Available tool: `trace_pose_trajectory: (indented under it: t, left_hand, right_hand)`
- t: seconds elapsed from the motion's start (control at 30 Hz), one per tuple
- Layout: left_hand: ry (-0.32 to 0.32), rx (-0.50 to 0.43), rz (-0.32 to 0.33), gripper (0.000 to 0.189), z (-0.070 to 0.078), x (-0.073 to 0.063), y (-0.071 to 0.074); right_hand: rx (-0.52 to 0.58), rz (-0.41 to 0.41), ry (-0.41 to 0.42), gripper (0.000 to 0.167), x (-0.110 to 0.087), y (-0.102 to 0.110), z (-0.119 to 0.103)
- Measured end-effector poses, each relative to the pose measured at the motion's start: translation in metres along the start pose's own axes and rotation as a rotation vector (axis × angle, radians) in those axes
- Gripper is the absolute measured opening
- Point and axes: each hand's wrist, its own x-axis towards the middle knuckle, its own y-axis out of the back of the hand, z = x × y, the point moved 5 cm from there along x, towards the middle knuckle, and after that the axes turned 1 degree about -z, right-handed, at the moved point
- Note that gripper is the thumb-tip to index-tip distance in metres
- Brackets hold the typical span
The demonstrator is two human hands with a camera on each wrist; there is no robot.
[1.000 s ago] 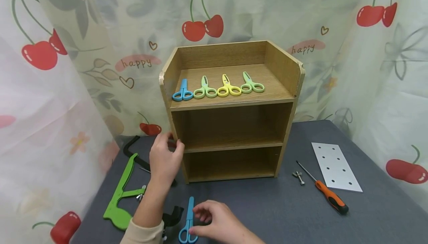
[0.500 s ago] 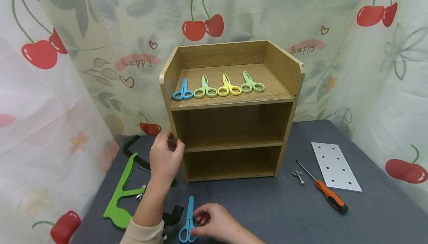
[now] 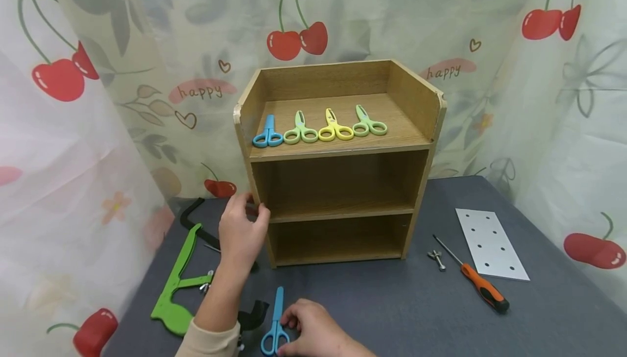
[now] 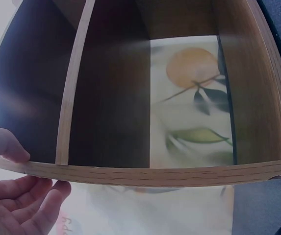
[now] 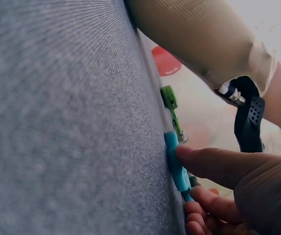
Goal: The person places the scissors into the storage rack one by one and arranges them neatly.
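My left hand [image 3: 243, 233] holds the left side panel of a small wooden shelf [image 3: 343, 218]. In the left wrist view the thumb is on the inner face of the panel [image 4: 145, 176], and the fingers are outside it. On the table in front, a pair of blue scissors [image 3: 277, 309] lies with its blades pointing toward the shelf. My right hand [image 3: 315, 328] pinches it near the finger loops; the right wrist view shows the thumb against the blue handle [image 5: 176, 161], the other fingers curled beyond. Blue scissors [image 3: 268, 135], green scissors [image 3: 300, 131] and yellow scissors [image 3: 335, 128] lie on the top shelf.
Left of the shelf lie a green saw-like frame [image 3: 173, 286] and a black curved tool [image 3: 188, 215]. A black piece [image 3: 253, 316] sits beside the left forearm. On the right are an orange-handled screwdriver [image 3: 482, 286], a wing-nut bolt [image 3: 437, 259] and a white perforated plate [image 3: 492, 244].
My right hand has moved slightly down and left, its thumb and fingers closing in on the blue scissors on the table. The left hand stays on the shelf panel.
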Motion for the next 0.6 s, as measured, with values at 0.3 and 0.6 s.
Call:
trace_pose_trajectory:
  t: [0.3,0.6]
  left_hand:
    - [0.003,-0.003,-0.002,0.020,-0.0014,0.0002,-0.0012]
    - [0.014,0.001,-0.009,0.019,-0.0006,0.0002,-0.0004]
  right_hand:
    - [-0.031,-0.015,-0.053,0.023,0.0001,-0.0020,0.0005]
    - [-0.076,0.007,-0.056,0.019,0.0000,-0.0042,-0.0007]
